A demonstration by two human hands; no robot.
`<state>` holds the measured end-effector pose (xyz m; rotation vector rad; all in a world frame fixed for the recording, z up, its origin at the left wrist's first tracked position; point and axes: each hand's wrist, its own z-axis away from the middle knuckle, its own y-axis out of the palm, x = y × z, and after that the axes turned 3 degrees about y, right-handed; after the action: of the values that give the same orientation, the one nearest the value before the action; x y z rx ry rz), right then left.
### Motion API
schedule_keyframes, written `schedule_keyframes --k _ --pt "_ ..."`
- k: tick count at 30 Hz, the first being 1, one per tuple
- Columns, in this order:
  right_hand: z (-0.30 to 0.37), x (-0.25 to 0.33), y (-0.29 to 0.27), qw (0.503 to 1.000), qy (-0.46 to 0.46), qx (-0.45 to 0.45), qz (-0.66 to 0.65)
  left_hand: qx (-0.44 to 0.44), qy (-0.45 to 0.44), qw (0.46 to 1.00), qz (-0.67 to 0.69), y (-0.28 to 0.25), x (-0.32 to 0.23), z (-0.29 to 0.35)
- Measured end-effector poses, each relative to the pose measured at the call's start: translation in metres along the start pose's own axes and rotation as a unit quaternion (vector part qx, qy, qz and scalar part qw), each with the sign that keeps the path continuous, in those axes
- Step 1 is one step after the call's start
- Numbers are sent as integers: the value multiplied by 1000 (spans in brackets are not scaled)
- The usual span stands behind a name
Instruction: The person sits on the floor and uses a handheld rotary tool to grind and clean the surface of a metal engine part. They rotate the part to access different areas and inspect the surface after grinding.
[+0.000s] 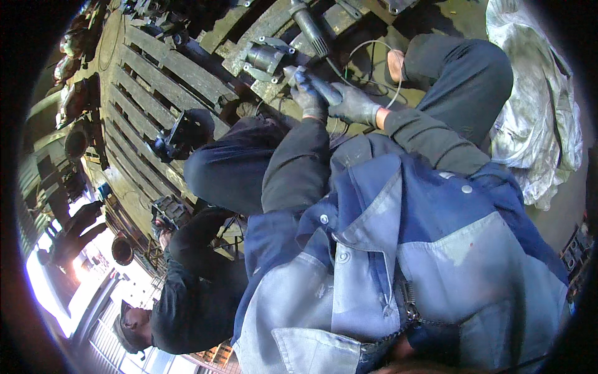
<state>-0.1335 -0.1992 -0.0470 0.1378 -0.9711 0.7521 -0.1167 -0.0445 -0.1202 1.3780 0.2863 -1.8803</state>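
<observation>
nearest is the person's blue and grey jacket, with dark sleeves reaching away from it over folded legs. beyond them the left hand and right hand, both gloved, close around a grey elongated object, the left wrapped about its far part, the right about its near end. it lies between the two palms, above the ground and short of the metal casting; its far tip is too unclear to make out.

the object looks stiff and moderately heavy, probably smooth enough to slide a little under a dusty glove, and not fragile. the thick middle of the body seems the sound place to grip, with a second hand behind to steady it.

just past the hands, the casting, with its lugs, sits on worn boards, and a ribbed power tool lies beside it. to the left stretches a slatted wooden pallet bearing a dark part; to the right hangs a crumpled pale sheet. farther off to the left, a co-worker in dark clothes bends forward.
</observation>
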Motion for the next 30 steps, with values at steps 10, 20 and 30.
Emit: schedule_keyframes --k 10,20,30 --pt "1 -4 3 999 -35 -10 -19 3 12 1000 -15 1 -9 7" --pt "-6 -5 3 998 -55 -31 16 8 -20 1000 9 0 -9 7" --pt "-3 2 2 999 -44 -13 25 -25 2 999 -37 -1 -6 3"
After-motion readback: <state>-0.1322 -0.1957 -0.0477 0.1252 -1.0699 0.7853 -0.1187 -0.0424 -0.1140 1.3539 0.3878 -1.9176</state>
